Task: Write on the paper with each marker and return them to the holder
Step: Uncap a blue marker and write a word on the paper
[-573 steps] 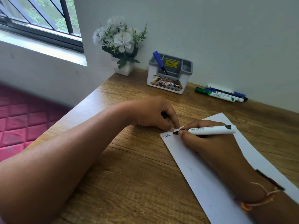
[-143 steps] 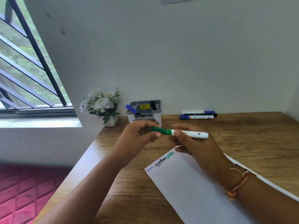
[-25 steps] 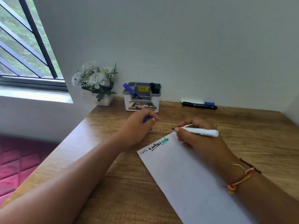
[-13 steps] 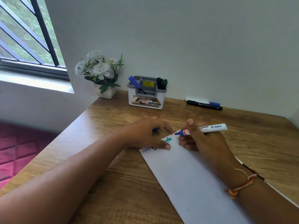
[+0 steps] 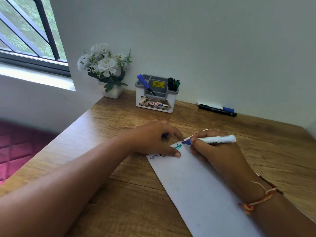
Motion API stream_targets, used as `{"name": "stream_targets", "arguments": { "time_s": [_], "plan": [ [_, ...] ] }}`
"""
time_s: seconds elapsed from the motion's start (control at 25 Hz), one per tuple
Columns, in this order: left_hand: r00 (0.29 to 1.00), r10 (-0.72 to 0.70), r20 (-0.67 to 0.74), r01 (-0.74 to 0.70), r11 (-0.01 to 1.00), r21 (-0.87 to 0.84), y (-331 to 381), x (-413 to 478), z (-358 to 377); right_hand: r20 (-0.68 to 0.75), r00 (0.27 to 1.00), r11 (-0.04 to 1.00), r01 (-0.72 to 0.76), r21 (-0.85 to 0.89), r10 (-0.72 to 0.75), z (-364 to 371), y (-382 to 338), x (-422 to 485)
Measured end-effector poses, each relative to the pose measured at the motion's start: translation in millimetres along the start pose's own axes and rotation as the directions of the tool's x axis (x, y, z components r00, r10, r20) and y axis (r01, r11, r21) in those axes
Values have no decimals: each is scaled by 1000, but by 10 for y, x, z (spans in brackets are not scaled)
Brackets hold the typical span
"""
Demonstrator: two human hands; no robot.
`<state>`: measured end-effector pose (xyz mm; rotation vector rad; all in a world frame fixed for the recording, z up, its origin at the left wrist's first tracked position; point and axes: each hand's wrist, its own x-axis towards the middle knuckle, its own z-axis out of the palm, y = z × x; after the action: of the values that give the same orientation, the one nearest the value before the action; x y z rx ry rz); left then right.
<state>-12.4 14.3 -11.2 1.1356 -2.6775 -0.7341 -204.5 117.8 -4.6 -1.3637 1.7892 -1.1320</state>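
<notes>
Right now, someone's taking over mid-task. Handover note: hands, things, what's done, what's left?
Left hand presses the paper flat, its fingers curled over what looks like a blue cap.
Right hand grips the uncapped blue marker, tip at the paper beside the green writing.
Done: the holder has a blue-capped marker, a black marker and a green marker.
Left: write with this one, cap it and put it in the holder, then do the two markers by the wall.
</notes>
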Motion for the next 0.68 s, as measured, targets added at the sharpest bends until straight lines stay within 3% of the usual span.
{"name": "stream_targets", "arguments": {
  "time_s": [0.32,0.52,0.68],
  "plan": [
    [1000,18,2,-18,1000,13,-24,30,12,6,999,994,32,-104,-32,32,21,25],
    [1000,10,1,-10,1000,4,-64,52,29,-16,1000,999,-18,-27,18,6,18,41],
    [1000,11,2,-11,1000,7,-74,56,35,-14,1000,998,-4,-64,4,23,1,37]
  ]
}}
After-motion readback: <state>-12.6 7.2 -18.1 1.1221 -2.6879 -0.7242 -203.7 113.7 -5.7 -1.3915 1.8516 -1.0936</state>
